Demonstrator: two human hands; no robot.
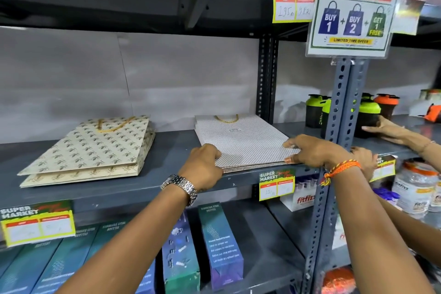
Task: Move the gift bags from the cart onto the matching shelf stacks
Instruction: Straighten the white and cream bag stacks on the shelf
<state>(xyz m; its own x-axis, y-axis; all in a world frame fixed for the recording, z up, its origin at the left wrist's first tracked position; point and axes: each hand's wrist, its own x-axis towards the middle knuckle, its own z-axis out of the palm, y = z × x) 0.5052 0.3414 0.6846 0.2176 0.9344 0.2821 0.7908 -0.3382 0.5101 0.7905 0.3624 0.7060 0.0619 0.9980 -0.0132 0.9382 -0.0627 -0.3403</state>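
A stack of white dotted gift bags [241,141] with gold cord handles lies flat on the grey middle shelf [171,150]. My left hand [202,164], watch on the wrist, grips the stack's front left corner. My right hand [315,150], with an orange thread at the wrist, holds the front right corner, fingers on top and thumb at the edge. To the left, apart from it, lies a stack of cream gift bags with green leaf print [95,148]. The cart is out of view.
A slotted upright post [338,126] stands right beside my right wrist, with a "FREE" offer sign [355,7] above. Another person's hands [381,131] reach among shaker bottles [315,110] on the right bay. Boxed steel bottles [219,246] stand on the shelf below.
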